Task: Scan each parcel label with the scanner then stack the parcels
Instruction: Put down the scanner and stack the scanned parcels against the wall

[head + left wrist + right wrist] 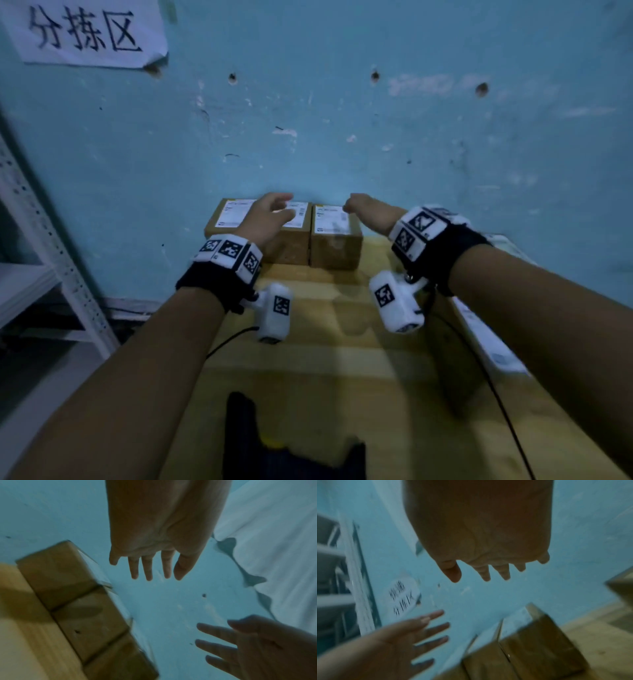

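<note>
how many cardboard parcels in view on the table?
3 visible. Left parcel and middle parcel sit side by side against the wall, under the open hands. A third, long parcel lies at the table's right edge behind the right forearm. Others may be hidden.

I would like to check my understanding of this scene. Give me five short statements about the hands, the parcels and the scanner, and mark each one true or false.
1. Both hands are empty. True: the left hand and the right hand hold nothing, fingers spread.
2. The right hand grips the scanner. False: the dark scanner lies on the wooden table, near the person.
3. Two cardboard parcels stand side by side against the wall. True.
4. One parcel is stacked on another. False: both rest on the table.
5. The parcel labels face down. False: the white labels face up.
</note>
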### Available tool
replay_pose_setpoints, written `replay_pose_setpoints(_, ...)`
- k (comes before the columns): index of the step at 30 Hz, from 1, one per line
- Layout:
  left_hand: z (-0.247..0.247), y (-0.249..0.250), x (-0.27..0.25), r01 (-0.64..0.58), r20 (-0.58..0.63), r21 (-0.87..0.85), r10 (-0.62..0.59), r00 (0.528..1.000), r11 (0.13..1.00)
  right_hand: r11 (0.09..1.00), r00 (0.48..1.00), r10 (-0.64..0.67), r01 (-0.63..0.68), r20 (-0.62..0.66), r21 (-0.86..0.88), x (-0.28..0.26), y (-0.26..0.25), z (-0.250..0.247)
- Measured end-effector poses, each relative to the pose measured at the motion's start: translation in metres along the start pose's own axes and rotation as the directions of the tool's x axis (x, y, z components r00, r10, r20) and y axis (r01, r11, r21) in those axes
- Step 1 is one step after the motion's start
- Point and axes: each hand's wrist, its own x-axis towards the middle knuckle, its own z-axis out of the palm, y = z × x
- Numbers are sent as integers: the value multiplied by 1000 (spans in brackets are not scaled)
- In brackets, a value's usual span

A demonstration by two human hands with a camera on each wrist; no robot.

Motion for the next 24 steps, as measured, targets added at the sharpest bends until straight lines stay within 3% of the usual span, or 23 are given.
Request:
replay_pose_setpoints(3, 36, 37, -37, 23, 104, -130, -10, 995, 991, 976, 994, 95, -82, -57, 200, -54, 24, -32)
replay_pose_setpoints(7, 80, 68, -92, 91, 246, -150, -52, 968, 984, 925, 968, 241, -208, -66, 318, -117, 76, -56)
replay_pose_setpoints(10, 106, 78, -128, 197, 320, -108, -154, 935, 974, 879, 936, 345, -294, -75, 376, -158, 108, -59)
replay_pose_setpoints(17, 147, 94, -176, 366, 419, -12, -327, 847, 931, 801, 913, 408, -345, -26, 489, -199, 156, -40)
replay_pose_setpoints(20, 158, 93, -183, 361, 449, 67, -351, 822, 930, 739, 894, 449, -378, 11, 558, -196, 169, -27)
replay_pose_setpoints(24, 170, 88, -190, 229, 498, 140, -268, 824, 963, 759, 927, 372, -333, 47, 560, -188, 176, -8)
